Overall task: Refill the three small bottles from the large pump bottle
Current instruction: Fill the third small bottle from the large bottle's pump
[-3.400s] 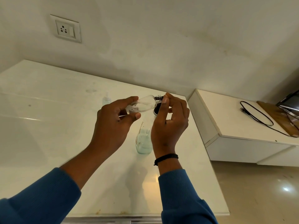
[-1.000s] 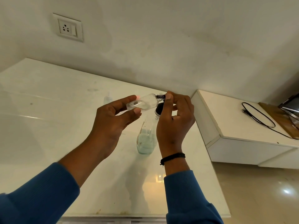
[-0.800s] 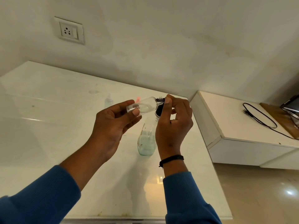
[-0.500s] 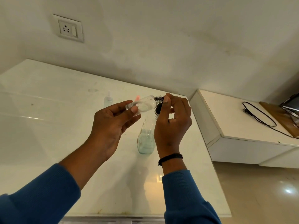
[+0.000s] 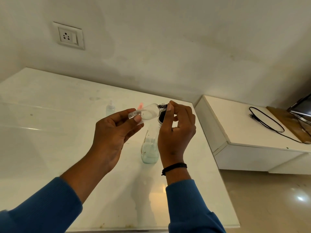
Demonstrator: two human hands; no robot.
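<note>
Clear plastic, a small bottle [image 5: 148, 112] lies tilted in the air above the desk [image 5: 50, 132], our left hand [image 5: 114, 132] pinching its base, our right hand [image 5: 176, 130] gripping a dark cap at its threaded neck; we should steady it over the large bottle [image 5: 149, 148] beneath.

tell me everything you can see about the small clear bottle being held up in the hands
The small clear bottle looks like transparent plastic or glass, short and rounded, with a ridged threaded neck and no cap on it. It lies nearly on its side in the air above the counter, neck pointing toward the right hand and slightly up. The left hand pinches its base between thumb and fingers; the right hand's fingertips touch the neck. Whether it holds liquid cannot be told.
</note>
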